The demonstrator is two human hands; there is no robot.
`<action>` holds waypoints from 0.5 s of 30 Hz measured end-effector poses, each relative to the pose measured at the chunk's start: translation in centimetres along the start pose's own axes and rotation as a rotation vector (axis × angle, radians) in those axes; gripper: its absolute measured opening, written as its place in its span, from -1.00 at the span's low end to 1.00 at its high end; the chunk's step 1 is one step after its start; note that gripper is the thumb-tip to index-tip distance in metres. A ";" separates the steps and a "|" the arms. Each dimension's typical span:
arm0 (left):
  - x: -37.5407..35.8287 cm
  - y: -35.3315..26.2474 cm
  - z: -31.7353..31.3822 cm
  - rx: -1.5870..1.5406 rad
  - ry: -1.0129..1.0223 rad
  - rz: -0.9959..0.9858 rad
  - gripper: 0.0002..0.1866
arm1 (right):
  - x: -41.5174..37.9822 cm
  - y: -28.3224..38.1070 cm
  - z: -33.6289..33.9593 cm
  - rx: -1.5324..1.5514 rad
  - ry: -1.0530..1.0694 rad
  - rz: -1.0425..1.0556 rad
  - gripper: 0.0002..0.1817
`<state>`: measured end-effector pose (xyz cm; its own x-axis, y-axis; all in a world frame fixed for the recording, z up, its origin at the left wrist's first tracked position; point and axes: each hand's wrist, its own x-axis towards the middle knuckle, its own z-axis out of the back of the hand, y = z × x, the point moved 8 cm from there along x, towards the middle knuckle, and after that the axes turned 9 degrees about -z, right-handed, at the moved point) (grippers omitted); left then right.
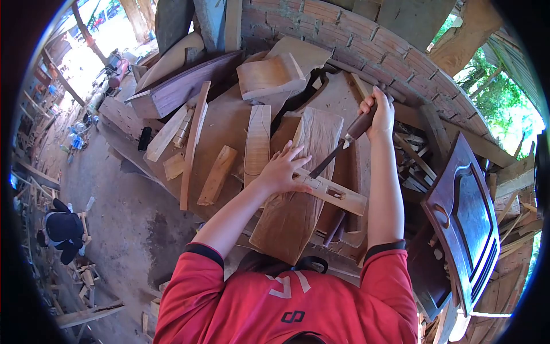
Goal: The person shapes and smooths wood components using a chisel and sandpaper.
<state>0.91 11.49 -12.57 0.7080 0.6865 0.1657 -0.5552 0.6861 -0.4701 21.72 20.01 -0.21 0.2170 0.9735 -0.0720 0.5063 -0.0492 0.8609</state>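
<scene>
My right hand [379, 114] is wrapped around the dark wooden handle of a chisel [359, 126]. Its long blade slants down to the left, the tip meeting a pale wooden piece [333, 194] close to my left hand [285, 170]. That piece has a slot cut through it near its right end and lies across a thick wooden block [289, 221]. My left hand presses on its left end, thumb along the wood and fingers spread beside the blade. Part of the piece is hidden under the palm.
Left of the block lie a board with a curved pencil line [257, 140], a short block [217, 175] and a long thin strip [195, 146]. A hollowed wooden piece [271, 76] sits farther back, before a brick wall [366, 43]. A dark panelled door [467, 221] leans at right.
</scene>
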 end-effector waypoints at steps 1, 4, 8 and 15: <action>0.0 -0.1 0.0 -0.003 -0.003 -0.007 -0.01 | 0.3 -0.2 0.3 0.011 -0.009 -0.012 -0.77; -0.1 -0.1 0.1 -0.005 -0.001 -0.006 -0.01 | 1.0 -0.6 0.9 0.016 -0.021 -0.031 -0.78; 0.0 -0.2 0.0 -0.005 -0.002 -0.023 -0.02 | 2.3 -1.5 1.7 0.038 -0.009 -0.056 -0.78; 0.0 -0.2 0.2 0.001 -0.012 -0.021 -0.05 | 3.5 -2.8 3.2 0.112 -0.038 -0.106 -0.78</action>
<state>0.91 11.39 -12.34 0.7143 0.6748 0.1855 -0.5411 0.7006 -0.4653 23.71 22.86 -4.52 0.1877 0.9656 -0.1798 0.6178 0.0262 0.7859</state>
